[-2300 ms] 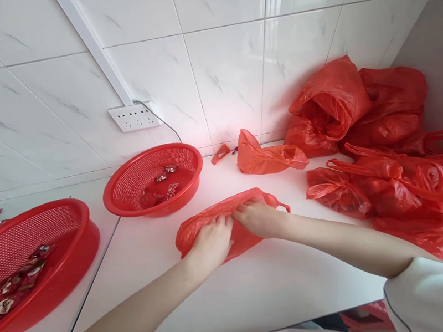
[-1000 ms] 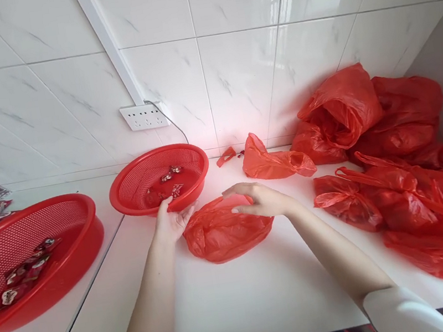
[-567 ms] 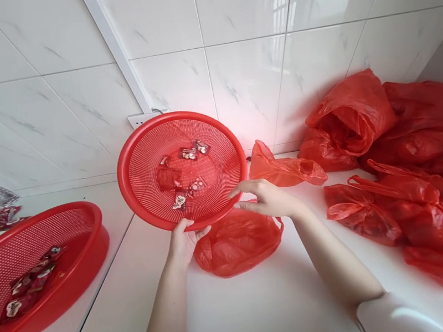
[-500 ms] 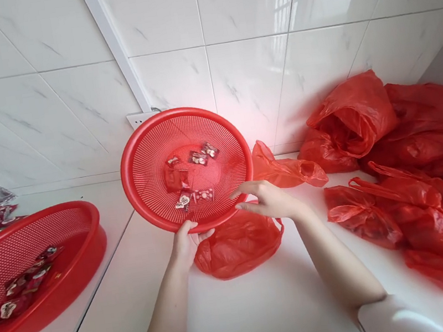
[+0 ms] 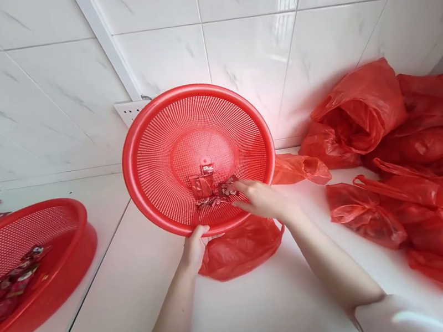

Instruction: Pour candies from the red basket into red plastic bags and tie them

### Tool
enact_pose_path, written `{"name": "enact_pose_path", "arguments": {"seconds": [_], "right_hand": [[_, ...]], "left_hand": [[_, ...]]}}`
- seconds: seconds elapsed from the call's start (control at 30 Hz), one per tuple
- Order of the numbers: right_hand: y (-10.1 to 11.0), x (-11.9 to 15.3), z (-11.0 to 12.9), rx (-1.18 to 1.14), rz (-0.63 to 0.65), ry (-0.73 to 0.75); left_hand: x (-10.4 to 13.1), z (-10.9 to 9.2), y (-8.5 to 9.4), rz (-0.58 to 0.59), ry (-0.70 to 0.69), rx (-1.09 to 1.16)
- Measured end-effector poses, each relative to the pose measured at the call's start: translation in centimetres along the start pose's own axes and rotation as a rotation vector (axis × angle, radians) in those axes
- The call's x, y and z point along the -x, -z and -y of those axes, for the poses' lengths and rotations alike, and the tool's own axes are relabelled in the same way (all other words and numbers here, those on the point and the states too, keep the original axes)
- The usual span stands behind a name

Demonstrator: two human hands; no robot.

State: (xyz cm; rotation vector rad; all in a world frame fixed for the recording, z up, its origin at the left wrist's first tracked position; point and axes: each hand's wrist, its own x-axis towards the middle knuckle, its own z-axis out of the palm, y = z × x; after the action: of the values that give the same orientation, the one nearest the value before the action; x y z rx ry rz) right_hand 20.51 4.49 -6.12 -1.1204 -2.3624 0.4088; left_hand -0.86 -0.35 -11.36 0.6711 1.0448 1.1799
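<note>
Gripping the near rim of the red basket with my left hand, thumb over the edge, I have it tipped toward me — the small wrapped packets lie bunched at its low near side. My right hand is the nearer to them, just to their right, fingers and thumb parted; I cannot tell whether they touch. Below that rim a red bag lies lengthwise left to right on the tabletop.

Free rm: flat white tabletop, front ctr | fwd blk'd: round red mesh-plastic basket, tilted | R blk'd: lumpy red plastic bags
</note>
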Motion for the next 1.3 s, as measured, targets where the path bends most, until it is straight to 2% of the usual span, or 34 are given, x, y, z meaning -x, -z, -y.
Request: {"name": "enact_pose_path", "arguments": {"seconds": [0.17, 0.33, 0.43, 0.6, 0.7, 0.77, 0.8, 0.87, 0.93, 0.97, 1.03, 1.2, 1.3], "right_hand": [[-3.3, -1.1, 0.9, 0.108, 0.02, 0.074], [-5.0, -1.5, 0.7, 0.197, 0.049, 0.005], [-5.2, -1.3, 0.6, 0.167, 0.049, 0.029], [-4.9, -1.4, 0.7, -0.009, 0.013, 0.082], [-3.5, -1.4, 0.7, -0.245, -0.095, 0.037], [-2.0, -1.0, 0.7, -0.403, -0.111, 0.009], [-1.2, -0.8, 0.7, -0.462, -0.065, 0.003], [0.1, -0.2, 0.8, -0.535, 0.111, 0.006], [0.8, 0.3, 0.9, -0.542, 0.282, 0.02], [0.9, 0.4, 1.0, -0.52, 0.32, 0.024], [0.6, 0.5, 1.1, -0.443, 0.279, 0.014], [-0.5, 0.1, 1.0, -0.252, -0.002, -0.04], [-1.4, -0.1, 0.6, -0.212, 0.014, 0.001]], "left_hand": [[0.2, 1.1, -0.6, 0.062, -0.027, -0.039], [-0.3, 2.3, -0.6, 0.109, 0.037, -0.017], [-0.6, 2.5, -0.5, 0.094, 0.038, 0.008], [-0.4, 2.0, -0.8, 0.05, -0.025, -0.027], [-0.4, 1.3, -0.6, -0.002, -0.043, -0.024], [-0.5, 0.8, -0.2, -0.042, -0.076, -0.027], [-0.6, 0.5, 0.1, -0.056, -0.096, -0.031], [-0.8, 0.1, 0.6, -0.067, -0.131, -0.031], [-1.1, -0.2, 1.1, -0.053, -0.136, -0.015], [-1.1, -0.3, 1.3, -0.042, -0.133, -0.005], [-1.2, -0.5, 1.5, -0.035, -0.133, 0.009], [-1.0, -0.3, 1.1, -0.086, -0.156, 0.021], [-0.5, -0.2, 0.5, -0.037, -0.09, 0.008]]}}
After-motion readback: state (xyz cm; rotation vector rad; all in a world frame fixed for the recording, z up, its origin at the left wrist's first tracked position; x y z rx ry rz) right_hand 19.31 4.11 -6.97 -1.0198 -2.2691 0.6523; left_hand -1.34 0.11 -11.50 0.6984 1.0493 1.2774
